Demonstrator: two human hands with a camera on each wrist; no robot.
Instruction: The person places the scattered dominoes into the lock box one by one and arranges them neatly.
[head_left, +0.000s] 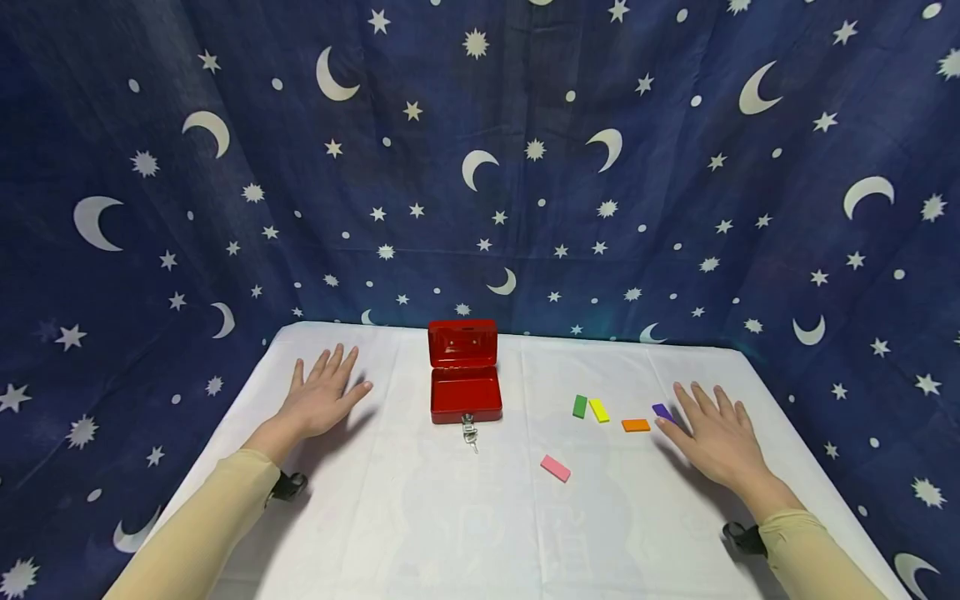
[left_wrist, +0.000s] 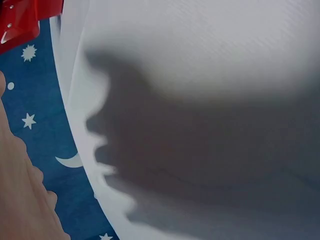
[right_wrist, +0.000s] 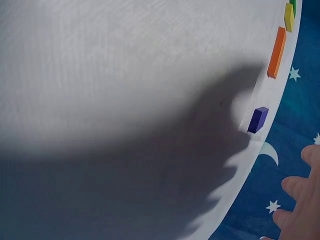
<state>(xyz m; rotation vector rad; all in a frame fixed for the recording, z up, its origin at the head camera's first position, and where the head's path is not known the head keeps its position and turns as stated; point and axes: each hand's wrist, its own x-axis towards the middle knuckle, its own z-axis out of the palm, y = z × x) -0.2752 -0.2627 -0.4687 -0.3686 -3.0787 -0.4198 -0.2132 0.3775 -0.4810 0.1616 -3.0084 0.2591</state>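
A left hand (head_left: 318, 404) is hovering, fingers spread, gripping nothing; on the tabletop (head_left: 480, 533) a red box (head_left: 465, 390) is standing open, keys (head_left: 471, 435) in front. Pink block (head_left: 555, 468), green block (head_left: 580, 407), yellow block (head_left: 599, 410), orange block (head_left: 636, 425) and purple block (head_left: 662, 412) are lying rightward, probably best edge-pinched; the right hand (head_left: 716, 442) is hovering, empty, splayed.

Left wrist view crops the red box (left_wrist: 22, 24).

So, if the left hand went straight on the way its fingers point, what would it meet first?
Probably the starry blue curtain beyond the white table: the left hand seems to point left of the red box, though depth is unclear.
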